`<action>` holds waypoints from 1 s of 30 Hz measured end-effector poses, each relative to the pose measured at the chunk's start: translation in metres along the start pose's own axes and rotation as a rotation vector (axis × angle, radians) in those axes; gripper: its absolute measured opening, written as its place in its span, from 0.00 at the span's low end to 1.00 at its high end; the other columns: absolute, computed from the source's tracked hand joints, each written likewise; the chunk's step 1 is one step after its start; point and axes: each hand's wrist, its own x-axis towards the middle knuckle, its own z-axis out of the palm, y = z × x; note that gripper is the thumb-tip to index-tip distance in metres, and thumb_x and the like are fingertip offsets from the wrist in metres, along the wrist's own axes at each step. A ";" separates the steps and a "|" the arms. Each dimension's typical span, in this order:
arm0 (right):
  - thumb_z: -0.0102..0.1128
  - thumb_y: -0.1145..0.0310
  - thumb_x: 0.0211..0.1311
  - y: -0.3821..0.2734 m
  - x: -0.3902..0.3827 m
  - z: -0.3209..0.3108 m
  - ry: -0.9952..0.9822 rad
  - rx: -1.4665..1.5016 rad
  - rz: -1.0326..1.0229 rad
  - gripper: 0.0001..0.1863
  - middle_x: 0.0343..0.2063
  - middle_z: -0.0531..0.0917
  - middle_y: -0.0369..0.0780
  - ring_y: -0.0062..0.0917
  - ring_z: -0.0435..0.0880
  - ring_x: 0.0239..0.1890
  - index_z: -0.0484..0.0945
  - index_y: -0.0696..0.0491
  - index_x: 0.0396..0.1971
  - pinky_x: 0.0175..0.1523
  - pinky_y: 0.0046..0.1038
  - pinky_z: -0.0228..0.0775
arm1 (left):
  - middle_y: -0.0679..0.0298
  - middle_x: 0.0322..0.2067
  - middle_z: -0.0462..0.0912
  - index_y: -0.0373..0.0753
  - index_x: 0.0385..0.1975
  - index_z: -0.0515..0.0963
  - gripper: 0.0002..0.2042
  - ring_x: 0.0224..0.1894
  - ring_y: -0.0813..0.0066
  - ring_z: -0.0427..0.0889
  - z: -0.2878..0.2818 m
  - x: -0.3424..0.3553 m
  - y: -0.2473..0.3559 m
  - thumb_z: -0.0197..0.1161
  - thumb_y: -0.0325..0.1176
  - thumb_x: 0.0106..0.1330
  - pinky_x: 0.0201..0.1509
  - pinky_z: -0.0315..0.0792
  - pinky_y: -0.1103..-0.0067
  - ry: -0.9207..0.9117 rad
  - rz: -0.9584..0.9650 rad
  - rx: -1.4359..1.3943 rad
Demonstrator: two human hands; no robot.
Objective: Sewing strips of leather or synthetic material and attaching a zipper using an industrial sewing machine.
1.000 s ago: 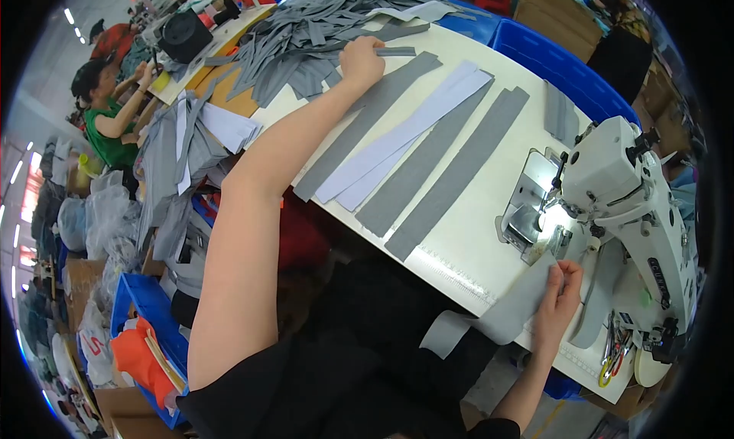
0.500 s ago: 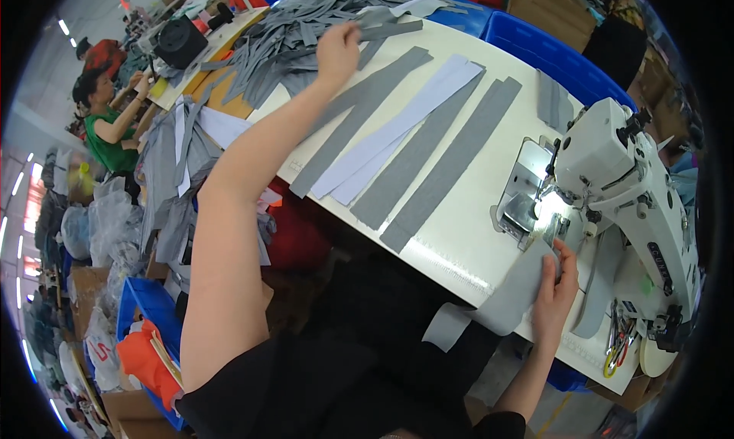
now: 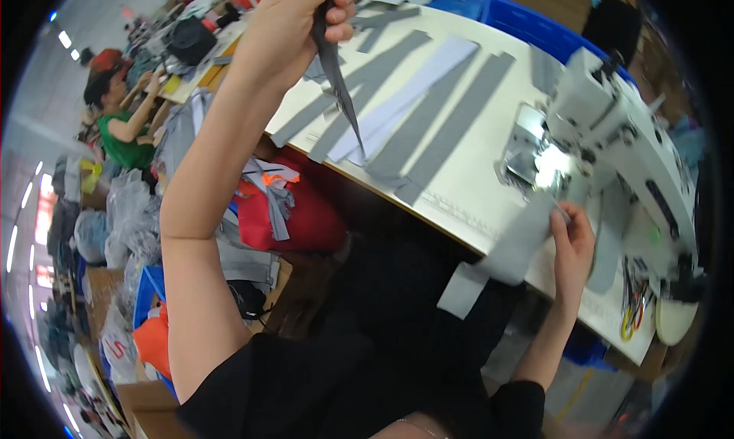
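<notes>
Raised over the far left part of the table, my left hand point(image 3: 290, 30) is closed around a dark grey fabric strip point(image 3: 334, 72), which hangs down to a narrow point. My right hand point(image 3: 574, 244) pinches the edge of a light grey fabric strip point(image 3: 522, 240) just in front of the needle area of a white sewing machine point(image 3: 612, 125). That strip drapes over the table's front edge, its folded end hanging free. Between my hands, several grey strips point(image 3: 456, 121) and a pale lilac strip point(image 3: 417, 95) lie slantwise across the white table point(image 3: 459, 217).
Scissors point(image 3: 633, 301) with coloured handles lie right of my right hand. A blue bin point(image 3: 527, 37) borders the table's far side. Below the left edge sit a red bag point(image 3: 306, 217) and fabric scraps. A person in green point(image 3: 126, 144) works at the far left.
My left hand has come up and toward me from the far strip pile, now with a dark grey strip dangling from it. My right hand still holds the light strip by the machine.
</notes>
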 end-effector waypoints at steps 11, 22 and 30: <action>0.64 0.68 0.73 -0.088 -0.023 0.015 0.026 0.171 -0.024 0.09 0.32 0.80 0.28 0.07 0.68 0.28 0.80 0.58 0.44 0.32 0.15 0.62 | 0.60 0.35 0.86 0.36 0.39 0.76 0.14 0.36 0.78 0.85 0.179 -0.040 -0.155 0.57 0.41 0.81 0.37 0.84 0.80 0.195 -0.601 0.057; 0.65 0.67 0.73 -0.096 -0.044 -0.007 -0.016 0.145 -0.059 0.10 0.36 0.81 0.29 0.09 0.72 0.35 0.80 0.58 0.46 0.40 0.16 0.65 | 0.67 0.33 0.86 0.30 0.44 0.84 0.09 0.36 0.86 0.80 0.210 -0.054 -0.213 0.71 0.29 0.70 0.45 0.76 0.83 0.464 -0.424 0.104; 0.70 0.64 0.69 -0.113 -0.035 -0.013 0.032 -0.079 -0.147 0.13 0.31 0.83 0.31 0.11 0.73 0.34 0.83 0.59 0.41 0.39 0.18 0.65 | 0.65 0.37 0.86 0.32 0.44 0.82 0.07 0.39 0.80 0.84 0.213 -0.048 -0.219 0.68 0.28 0.73 0.46 0.79 0.81 0.505 -0.373 0.079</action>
